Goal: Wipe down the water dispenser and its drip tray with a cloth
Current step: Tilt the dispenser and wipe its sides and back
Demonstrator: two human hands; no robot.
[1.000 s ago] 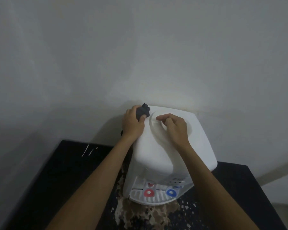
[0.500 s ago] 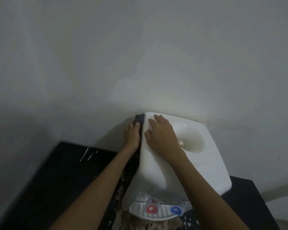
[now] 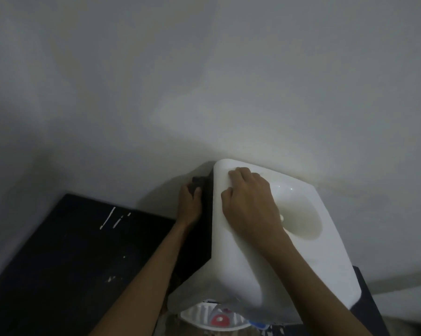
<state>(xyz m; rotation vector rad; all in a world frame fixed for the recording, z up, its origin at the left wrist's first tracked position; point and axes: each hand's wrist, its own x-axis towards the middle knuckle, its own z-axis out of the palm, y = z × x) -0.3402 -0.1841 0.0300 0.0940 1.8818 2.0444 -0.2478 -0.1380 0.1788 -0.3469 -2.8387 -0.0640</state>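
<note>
1. Since half a second ago, the left hand (image 3: 189,202) is sitting lower down the left side of the water dispenser (image 3: 258,251), and the view is now closer to the dispenser's top.
2. That left hand is pressing a dark cloth (image 3: 197,182) against the dispenser's shadowed left wall, near its rear top corner; its fingers are curled round the cloth, gripping it loosely bunched, though the shade is hiding just how tightly.
3. Meanwhile the right hand (image 3: 250,204) is lying palm-down on the dispenser's top, beside the round bottle well (image 3: 299,214); its fingers are bent and spread, holding nothing, seemingly bracing the dispenser as it is being wiped.
4. The dispenser is standing on a dark surface (image 3: 71,251) close against the wall (image 3: 204,81), and appears to be tipped or turned a little under the hands, though I cannot tell for certain.
5. The drip tray (image 3: 204,314) is showing at the dispenser's front foot, with a red tap (image 3: 219,320) and a blue tap (image 3: 259,325) above it; no cloth is near it.
6. Judging progress: the work is looking like it is somewhere in the middle. The left side is being wiped now; whether the top is already clean is not something the picture is showing. The front, the right side, the taps and the drip tray are apparently remaining to be done.
</note>
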